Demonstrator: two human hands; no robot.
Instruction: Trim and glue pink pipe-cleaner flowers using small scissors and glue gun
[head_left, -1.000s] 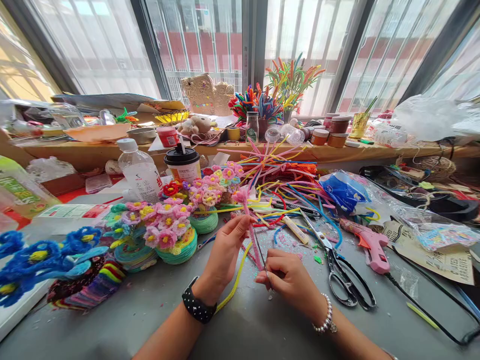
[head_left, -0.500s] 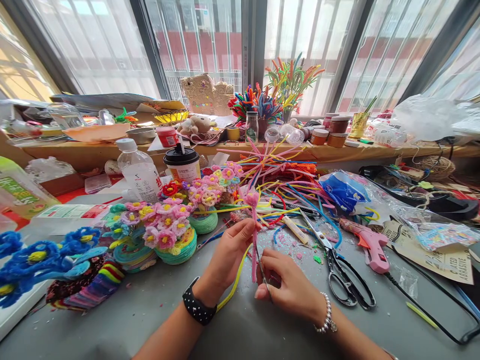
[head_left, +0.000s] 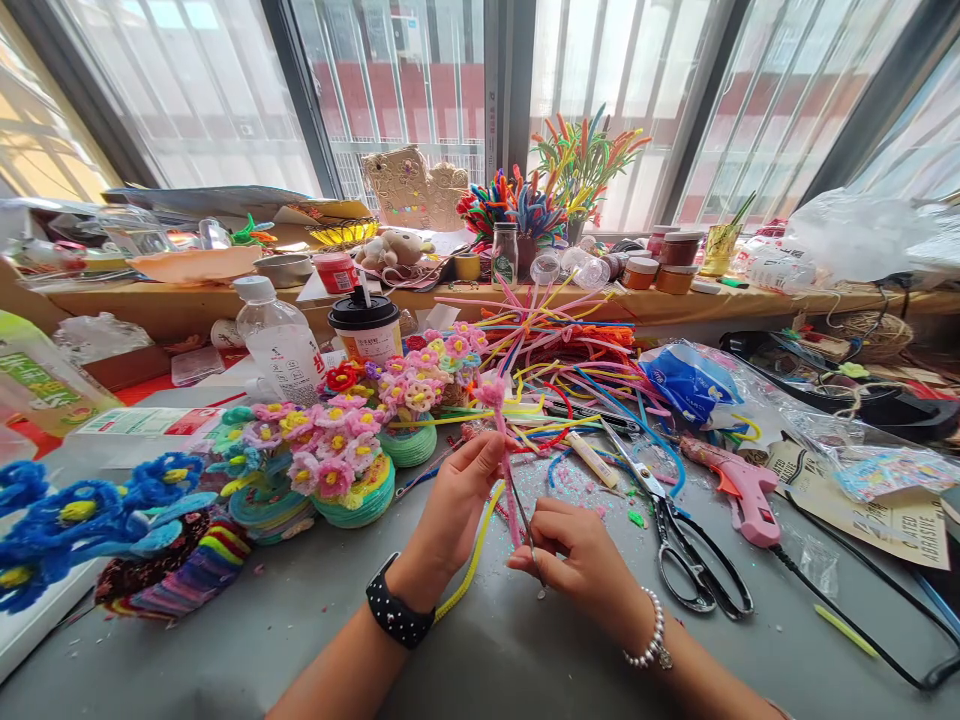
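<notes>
My left hand [head_left: 459, 500] pinches a pink pipe-cleaner flower [head_left: 491, 392] by its fuzzy stem; the bloom stands above my fingertips and the stem hangs below them. Closed around a slim dark metal tool [head_left: 534, 556], my right hand [head_left: 574, 555] keeps it slanted against the lower stem. The tool resembles tweezers, but its kind is partly hidden by my fingers. Behind my left hand runs a yellow pipe cleaner [head_left: 480, 545]. Large black-handled scissors [head_left: 660, 510] lie blades parted, right of my right hand, near a glue stick [head_left: 592, 460].
Pink flower pots [head_left: 352, 495] and blue pipe-cleaner flowers [head_left: 82, 510] stand to the left. A pink glue gun [head_left: 739, 490] with a black cord lies right. Farther back are a heap of pipe cleaners [head_left: 555, 340], a lidded cup [head_left: 365, 325] and a plastic bottle [head_left: 276, 345].
The pink flower has shifted slightly left and its top leans more that way. The tool still lies against the lower stem; both hands have barely moved.
</notes>
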